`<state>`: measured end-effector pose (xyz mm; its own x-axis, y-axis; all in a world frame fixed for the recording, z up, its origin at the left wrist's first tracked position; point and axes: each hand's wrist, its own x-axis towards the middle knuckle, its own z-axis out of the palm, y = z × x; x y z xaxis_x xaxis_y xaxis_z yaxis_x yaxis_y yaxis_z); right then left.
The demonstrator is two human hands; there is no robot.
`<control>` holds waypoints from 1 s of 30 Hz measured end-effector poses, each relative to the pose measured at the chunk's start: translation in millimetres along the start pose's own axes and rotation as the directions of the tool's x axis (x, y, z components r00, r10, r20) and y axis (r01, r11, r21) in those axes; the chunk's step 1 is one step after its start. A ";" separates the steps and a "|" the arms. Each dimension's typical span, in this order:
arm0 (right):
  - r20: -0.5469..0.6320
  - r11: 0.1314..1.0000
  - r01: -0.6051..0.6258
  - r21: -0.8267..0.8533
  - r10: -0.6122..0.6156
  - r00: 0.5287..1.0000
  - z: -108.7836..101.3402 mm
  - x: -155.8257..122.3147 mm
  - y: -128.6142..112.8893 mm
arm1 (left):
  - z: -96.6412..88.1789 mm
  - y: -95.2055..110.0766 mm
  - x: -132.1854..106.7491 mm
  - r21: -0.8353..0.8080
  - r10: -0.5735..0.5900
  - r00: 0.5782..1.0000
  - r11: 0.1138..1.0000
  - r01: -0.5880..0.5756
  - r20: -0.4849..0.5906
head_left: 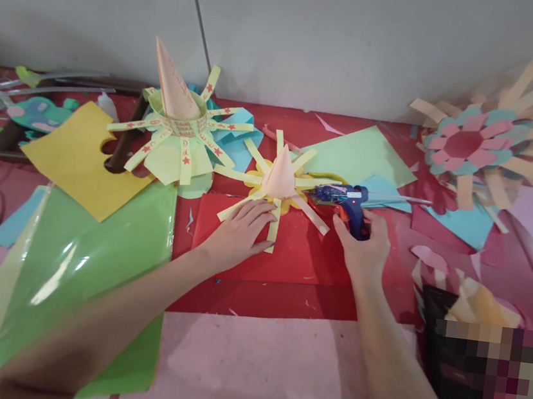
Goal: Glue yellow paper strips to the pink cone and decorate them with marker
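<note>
My right hand point(371, 251) is wrapped round the handle of a blue glue gun point(335, 194), with a clear glue stick poking out of its back end. The nozzle points left toward a small paper flower point(255, 180) with yellow petals and several pale strips spread outward. From the flower's middle rises a pink paper cone point(280, 174). Lying over the front strips is my left hand point(245, 232), fingers stretched out and thumb apart, pressing near the cone's base. Under the flower's front strips lies a red sheet point(298, 255).
At back left stands a larger paper cone point(176, 88) in a ring of printed strips. Beside it are a yellow sheet point(85, 151) and a glossy green pack point(109, 251). A paper flower point(491, 146) with long strips leans at back right. Paper scraps lie around.
</note>
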<state>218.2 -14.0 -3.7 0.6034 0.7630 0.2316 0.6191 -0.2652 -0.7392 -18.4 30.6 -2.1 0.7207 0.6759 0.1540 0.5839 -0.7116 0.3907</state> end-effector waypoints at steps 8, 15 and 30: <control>0.018 1.000 0.012 -0.015 -0.012 1.000 1.6 0.4 4.1 | -0.1 -1.2 1.3 -0.047 -0.037 0.999 0.998 0.039 0.039; 0.017 1.000 -0.003 -0.013 0.003 1.000 1.6 0.0 1.5 | 2.0 -1.5 0.2 -0.037 0.011 1.000 0.999 -0.011 -0.006; 0.023 0.999 0.029 -0.038 -0.028 0.999 1.7 -0.2 3.2 | -1.7 -0.8 2.8 -0.113 -0.030 0.998 0.993 0.037 0.059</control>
<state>219.1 -14.0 -7.2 0.5739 0.7838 0.2373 0.6547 -0.2650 -0.7079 -17.5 33.4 -0.4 0.7237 0.6845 0.0882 0.5639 -0.6601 0.4963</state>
